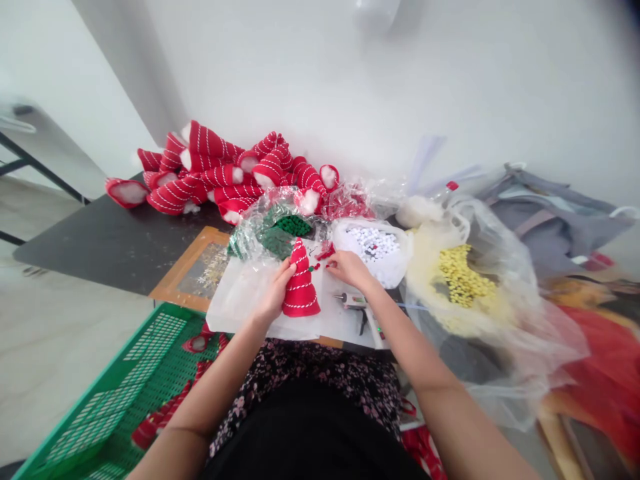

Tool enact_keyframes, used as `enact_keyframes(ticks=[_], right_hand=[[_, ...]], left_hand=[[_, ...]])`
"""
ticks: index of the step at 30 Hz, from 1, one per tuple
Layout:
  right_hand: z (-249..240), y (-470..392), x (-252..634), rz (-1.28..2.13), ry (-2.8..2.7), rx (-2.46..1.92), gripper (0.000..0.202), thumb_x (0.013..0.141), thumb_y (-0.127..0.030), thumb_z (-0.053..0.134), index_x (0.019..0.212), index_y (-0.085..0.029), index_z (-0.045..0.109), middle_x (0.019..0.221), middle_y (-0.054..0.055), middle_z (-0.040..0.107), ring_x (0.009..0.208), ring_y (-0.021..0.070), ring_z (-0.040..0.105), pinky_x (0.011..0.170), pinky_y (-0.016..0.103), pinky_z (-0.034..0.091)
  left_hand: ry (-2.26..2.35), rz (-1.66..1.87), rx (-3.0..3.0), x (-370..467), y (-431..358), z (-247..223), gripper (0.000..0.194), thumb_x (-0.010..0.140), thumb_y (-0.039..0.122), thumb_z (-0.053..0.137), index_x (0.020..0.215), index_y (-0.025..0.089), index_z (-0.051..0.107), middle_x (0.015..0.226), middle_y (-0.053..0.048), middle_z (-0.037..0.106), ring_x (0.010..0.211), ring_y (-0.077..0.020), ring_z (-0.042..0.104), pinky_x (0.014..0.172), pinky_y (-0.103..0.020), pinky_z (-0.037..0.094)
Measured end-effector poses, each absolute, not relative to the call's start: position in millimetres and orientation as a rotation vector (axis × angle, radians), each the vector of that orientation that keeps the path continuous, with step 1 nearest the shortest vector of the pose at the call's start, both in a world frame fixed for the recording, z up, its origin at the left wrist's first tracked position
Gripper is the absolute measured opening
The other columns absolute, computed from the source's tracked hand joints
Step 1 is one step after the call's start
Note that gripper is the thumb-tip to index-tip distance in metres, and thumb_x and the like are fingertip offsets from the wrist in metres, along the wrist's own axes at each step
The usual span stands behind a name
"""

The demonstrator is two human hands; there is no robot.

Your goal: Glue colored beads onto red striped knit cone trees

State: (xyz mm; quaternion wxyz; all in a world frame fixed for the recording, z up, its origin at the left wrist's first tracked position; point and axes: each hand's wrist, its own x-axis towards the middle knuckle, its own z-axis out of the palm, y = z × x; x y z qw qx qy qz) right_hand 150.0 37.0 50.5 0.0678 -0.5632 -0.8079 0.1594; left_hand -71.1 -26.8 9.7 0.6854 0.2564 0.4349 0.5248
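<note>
My left hand is wrapped round the side of a red felt cone with white twisted cord winding round it, point up, over white paper. A small dark green ball shows at the cone's right edge. Just right of the cone, my right hand has its thumb and fingers pinched together; whatever is between them is too small to make out. Small red pieces lie by its fingertips. Below it rests a white hot glue gun, nozzle pointing left.
Striped red cones are piled at the back left. Bags of green, white and yellow pompoms surround the paper. A framed board lies left. A green crate with red cones stands below; grey cloth lies right.
</note>
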Motion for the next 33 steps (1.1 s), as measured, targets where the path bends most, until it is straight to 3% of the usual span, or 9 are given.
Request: enact_keyframes(ticks=[3,7,14,18,24,28,33], right_hand=[[47,37,143,0.455,-2.463,-1.732,0.018,0.093,-0.009,0.068,0.090,-0.015,0.084,0.100,0.014,0.083,0.097,0.0272,0.076,0.084,0.031,0.051],[60,29,142,0.445,-2.424,-1.679,0.014,0.096,-0.014,0.070,0.101,-0.017,0.083,0.107,0.012,0.082,0.098,0.0254,0.076,0.086,0.031,0.052],[97,-11,120,0.468,-2.201,-1.059,0.010,0.093,-0.013,0.074,0.094,-0.021,0.078,0.089,0.003,0.075,0.081,0.0179,0.069,0.078,0.029,0.054],[102,-29,103,0.305,-2.366,-1.035,0.011,0.097,-0.011,0.069,0.094,-0.018,0.077,0.093,0.006,0.074,0.084,0.0187,0.068,0.076,0.029,0.052],[103,-35,100,0.072,-2.596,-1.078,0.021,0.100,-0.009,0.063,0.086,-0.016,0.077,0.090,0.009,0.073,0.085,0.0210,0.068,0.074,0.031,0.052],[103,-32,113,0.228,-2.341,-1.090,0.022,0.101,-0.011,0.061,0.095,-0.019,0.081,0.095,0.008,0.075,0.087,0.0205,0.071,0.078,0.031,0.055],[90,-20,124,0.570,-2.044,-1.213,0.014,0.091,-0.010,0.071,0.095,-0.020,0.080,0.092,0.004,0.081,0.070,0.0166,0.069,0.073,0.030,0.056]], left_hand=[[0.956,1.165,0.581,-70,-30,10,0.059,0.081,0.051,0.084,0.130,0.021,0.069,0.115,-0.008,0.078,0.101,-0.0279,0.073,0.087,-0.037,0.058],[0.959,1.175,0.589,-69,-34,13,0.060,0.078,0.053,0.087,0.125,0.021,0.070,0.109,-0.008,0.078,0.098,-0.0275,0.073,0.087,-0.036,0.057],[0.942,1.213,0.656,-63,-34,20,0.052,0.074,0.053,0.086,0.113,0.021,0.072,0.104,-0.005,0.076,0.101,-0.0273,0.070,0.092,-0.037,0.052],[0.891,1.266,0.698,-60,-33,20,0.040,0.074,0.045,0.083,0.104,0.020,0.072,0.100,-0.003,0.075,0.106,-0.0281,0.068,0.095,-0.036,0.050],[0.852,1.287,0.692,-57,-32,17,0.035,0.075,0.042,0.082,0.100,0.021,0.069,0.094,0.000,0.073,0.094,-0.0223,0.068,0.089,-0.032,0.051],[0.831,1.284,0.617,-58,-32,18,0.037,0.074,0.040,0.085,0.101,0.021,0.069,0.092,0.000,0.074,0.085,-0.0194,0.068,0.081,-0.030,0.053],[0.795,1.257,0.513,-62,-33,24,0.042,0.071,0.037,0.086,0.106,0.021,0.069,0.092,0.000,0.075,0.081,-0.0189,0.069,0.078,-0.030,0.054]])
